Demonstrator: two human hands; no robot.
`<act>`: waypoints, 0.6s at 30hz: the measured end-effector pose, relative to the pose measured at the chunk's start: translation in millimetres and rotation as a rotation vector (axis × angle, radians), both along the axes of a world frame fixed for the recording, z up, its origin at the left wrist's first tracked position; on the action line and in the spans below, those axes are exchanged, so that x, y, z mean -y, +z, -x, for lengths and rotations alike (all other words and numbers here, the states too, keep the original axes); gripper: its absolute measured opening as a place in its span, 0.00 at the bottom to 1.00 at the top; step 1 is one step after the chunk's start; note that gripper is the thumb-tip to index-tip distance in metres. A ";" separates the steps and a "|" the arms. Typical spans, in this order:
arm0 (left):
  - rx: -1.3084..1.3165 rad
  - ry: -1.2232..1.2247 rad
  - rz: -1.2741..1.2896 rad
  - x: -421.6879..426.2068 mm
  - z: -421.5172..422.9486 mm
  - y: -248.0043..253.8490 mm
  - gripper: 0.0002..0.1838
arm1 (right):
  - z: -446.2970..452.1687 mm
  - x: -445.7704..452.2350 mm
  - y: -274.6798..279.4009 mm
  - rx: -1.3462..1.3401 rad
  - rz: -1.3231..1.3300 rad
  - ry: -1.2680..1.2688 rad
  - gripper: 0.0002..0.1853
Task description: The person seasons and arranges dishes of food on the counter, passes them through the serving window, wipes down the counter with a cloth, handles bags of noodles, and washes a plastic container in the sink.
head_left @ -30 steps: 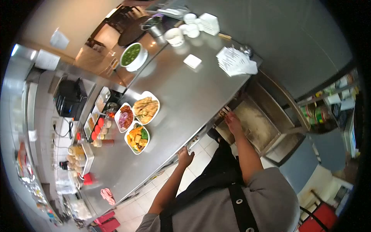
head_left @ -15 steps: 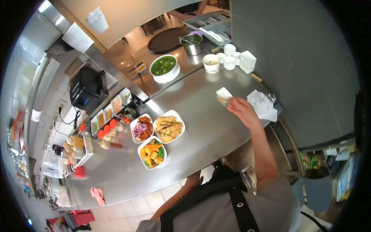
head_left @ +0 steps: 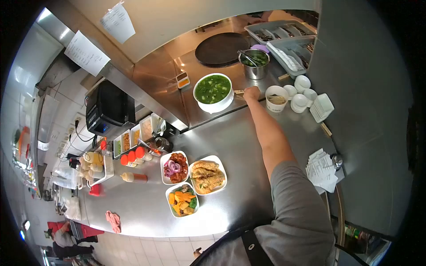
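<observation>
My right hand (head_left: 251, 93) reaches over the far side of the steel counter. Its fingers are closed on a small flat tan piece (head_left: 239, 91), which points at the rim of a white bowl of green soup (head_left: 213, 90). A paper cup of thin sticks (head_left: 276, 99) stands just right of the hand, and a steel pot of greens (head_left: 255, 64) is beyond it. Only a few fingertips of my left hand (head_left: 197, 252) show, below the counter's front edge. Nearer me are white dishes of fried food (head_left: 207, 176), red pieces with onion (head_left: 175, 167) and mixed vegetables (head_left: 182, 200).
White cups (head_left: 299, 102) and stacked dishes (head_left: 322, 107) stand at the right, above paper slips (head_left: 321, 170). Cutlery trays (head_left: 284, 46) and a round black tray (head_left: 222, 48) lie at the back. Sauce bottles (head_left: 134, 177) are left. Another person (head_left: 64, 239) is far off, lower left.
My right hand has moved from the small square dish near the slips to the soup bowl. The view has shifted, and the small square dish no longer shows.
</observation>
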State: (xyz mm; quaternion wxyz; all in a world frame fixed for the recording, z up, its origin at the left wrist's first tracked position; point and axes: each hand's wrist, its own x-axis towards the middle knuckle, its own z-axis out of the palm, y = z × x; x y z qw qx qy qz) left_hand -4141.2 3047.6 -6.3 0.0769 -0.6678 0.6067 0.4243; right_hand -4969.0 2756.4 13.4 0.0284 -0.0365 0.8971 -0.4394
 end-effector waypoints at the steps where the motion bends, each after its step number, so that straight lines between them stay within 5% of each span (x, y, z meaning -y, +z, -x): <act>1: 0.017 0.008 -0.022 0.6 6.3 3.6 0.20 | 10.6 11.8 -17.7 0.043 0.013 0.014 0.06; 2: 0.024 0.010 -0.043 2.5 14.7 4.9 0.20 | 28.3 32.7 -53.1 0.184 0.156 -0.016 0.08; 5: 0.017 -0.023 -0.071 5.8 27.9 0.3 0.20 | 30.5 22.5 -41.3 0.078 -0.029 0.261 0.12; 8: -0.040 -0.098 -0.075 16.6 49.8 -9.9 0.20 | 4.7 -6.2 16.4 0.460 0.369 0.274 0.20; 13: -0.197 -0.285 0.017 52.8 87.7 -27.9 0.20 | -17.2 -19.1 8.1 -0.198 0.163 0.049 0.25; 18: -0.261 -0.512 0.246 79.8 72.9 -49.7 0.20 | -154.2 -32.4 194.5 -0.307 0.795 0.325 0.11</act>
